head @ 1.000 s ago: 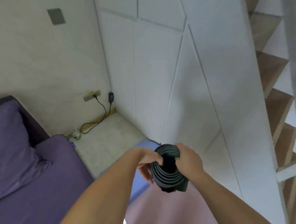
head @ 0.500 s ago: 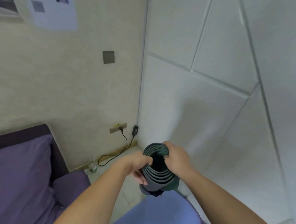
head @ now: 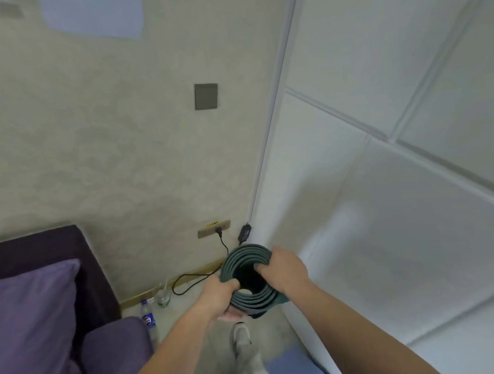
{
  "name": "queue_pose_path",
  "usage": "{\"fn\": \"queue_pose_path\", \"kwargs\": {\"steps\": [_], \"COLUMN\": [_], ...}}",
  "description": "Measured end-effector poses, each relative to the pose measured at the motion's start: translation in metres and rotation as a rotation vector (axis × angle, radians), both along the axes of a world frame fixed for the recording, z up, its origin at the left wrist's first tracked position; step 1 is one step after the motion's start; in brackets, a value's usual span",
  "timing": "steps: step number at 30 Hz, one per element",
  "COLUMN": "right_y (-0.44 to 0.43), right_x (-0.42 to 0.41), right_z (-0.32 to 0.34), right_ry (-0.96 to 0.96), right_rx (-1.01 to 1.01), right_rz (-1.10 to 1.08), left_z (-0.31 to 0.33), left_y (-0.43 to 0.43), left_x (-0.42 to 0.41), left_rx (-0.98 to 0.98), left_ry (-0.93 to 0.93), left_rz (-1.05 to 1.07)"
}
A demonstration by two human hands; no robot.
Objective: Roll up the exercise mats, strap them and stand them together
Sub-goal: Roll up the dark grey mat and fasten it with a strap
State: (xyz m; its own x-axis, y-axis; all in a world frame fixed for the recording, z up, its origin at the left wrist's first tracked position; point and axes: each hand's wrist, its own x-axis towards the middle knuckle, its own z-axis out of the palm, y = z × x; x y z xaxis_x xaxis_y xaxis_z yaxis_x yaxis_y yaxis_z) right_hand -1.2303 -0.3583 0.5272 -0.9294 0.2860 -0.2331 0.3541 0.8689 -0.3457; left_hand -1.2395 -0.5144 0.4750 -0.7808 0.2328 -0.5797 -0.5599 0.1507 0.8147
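Observation:
A dark green rolled exercise mat is held upright in front of me, its coiled top end facing the camera. My left hand grips the roll's left side with the thumb hooked over the rim. My right hand grips the right side, fingers curled into the hollow centre. The lower length of the roll is hidden behind my hands. A blue mat lies flat on the floor below, near my shoe.
A purple sofa with a cushion fills the lower left. Two plastic bottles stand on the floor by the beige wall, near a wall socket with a black cable. White panelled wall runs along the right.
My view has swung up and left toward the room's corner, and I have stepped forward past the pink and blue mats. Both hands keep hold of the green roll.

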Motion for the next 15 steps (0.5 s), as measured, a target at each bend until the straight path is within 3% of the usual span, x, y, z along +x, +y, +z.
{"fn": "queue_pose_path", "kwargs": {"steps": [6,10,15], "right_y": [0.070,0.117,0.172], "right_x": [-0.161,-0.266,-0.386], "right_z": [-0.092,-0.169,-0.237], "right_ry": [-0.348,-0.395,-0.320], "right_rx": [-0.113,-0.036,0.091], "right_rz": [-0.040,-0.028,0.042], "left_z": [-0.110,-0.155,-0.236], "left_y": [0.070,0.130,0.199], "left_x": [-0.157,-0.250,-0.352], "left_rx": [0.046,-0.039,0.062], "left_ry": [-0.334,-0.491,-0.556], "left_rz": [0.126,0.241,0.364]}}
